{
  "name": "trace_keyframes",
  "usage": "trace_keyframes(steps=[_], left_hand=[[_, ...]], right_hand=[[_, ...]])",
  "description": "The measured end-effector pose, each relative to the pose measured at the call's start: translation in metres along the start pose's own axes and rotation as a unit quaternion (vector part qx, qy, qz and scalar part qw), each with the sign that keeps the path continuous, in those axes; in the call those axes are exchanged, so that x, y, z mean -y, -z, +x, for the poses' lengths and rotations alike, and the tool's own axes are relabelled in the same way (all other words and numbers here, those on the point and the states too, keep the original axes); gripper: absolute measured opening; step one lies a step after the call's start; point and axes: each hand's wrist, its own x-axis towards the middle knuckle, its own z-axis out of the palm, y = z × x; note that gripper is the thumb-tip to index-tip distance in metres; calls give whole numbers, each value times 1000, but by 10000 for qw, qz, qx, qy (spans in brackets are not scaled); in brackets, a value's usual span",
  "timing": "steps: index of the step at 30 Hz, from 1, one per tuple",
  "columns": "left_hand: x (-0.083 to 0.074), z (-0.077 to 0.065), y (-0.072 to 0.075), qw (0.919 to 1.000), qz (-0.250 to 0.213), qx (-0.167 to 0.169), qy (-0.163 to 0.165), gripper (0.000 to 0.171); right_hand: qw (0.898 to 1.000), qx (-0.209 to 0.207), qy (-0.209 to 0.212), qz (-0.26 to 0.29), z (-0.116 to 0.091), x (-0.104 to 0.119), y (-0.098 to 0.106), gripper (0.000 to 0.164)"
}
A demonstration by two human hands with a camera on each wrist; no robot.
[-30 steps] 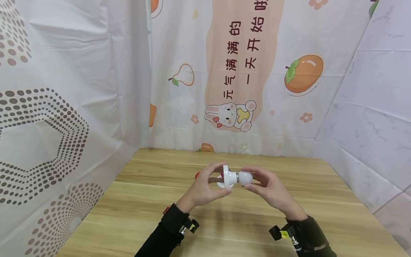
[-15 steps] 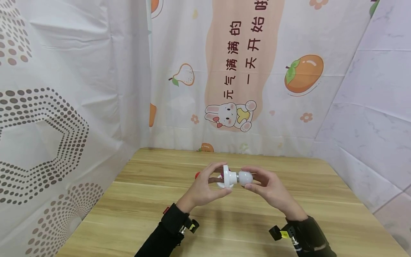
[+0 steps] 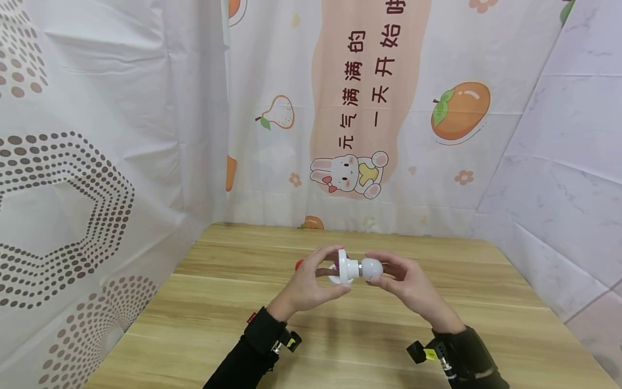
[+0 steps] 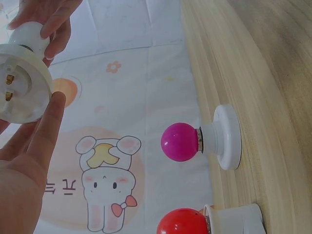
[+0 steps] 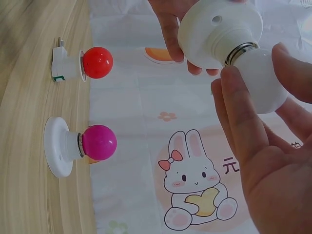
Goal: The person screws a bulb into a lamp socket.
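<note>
In the head view my left hand (image 3: 308, 289) grips the round flange of a white lamp holder (image 3: 343, 266), thumb at the lower rim and fingers at the upper one. A white light bulb (image 3: 372, 269) sits in the holder's mouth, pointing right, with a strip of its metal screw base showing. My right hand (image 3: 418, 289) pinches the bulb's globe between thumb and fingers. Both hands hold the pair above the table. The left wrist view shows the holder's hollow underside with brass contacts. From the right wrist, the bulb (image 5: 265, 80) shows fingers around its globe.
Behind the hands, a magenta bulb (image 5: 99, 142) stands in a round white holder (image 5: 57, 146) on the wooden table (image 3: 218, 319). Beside it is a red bulb (image 5: 98, 62) in a white plug-in socket (image 5: 62, 66) with metal prongs. Printed curtains (image 3: 272, 178) border the table.
</note>
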Motion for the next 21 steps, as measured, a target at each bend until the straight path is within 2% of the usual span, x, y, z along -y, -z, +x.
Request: trace_keyframes(steps=[10,21], left_hand=[[-2,1,0,10000,48,33,-15,71],[-3,0,-1,9999,-28,67,118,72]], right_hand=[[9994,-72,-268,217,0,-1,0,43],[9980,-85,-428,461,2,0,-3,40]])
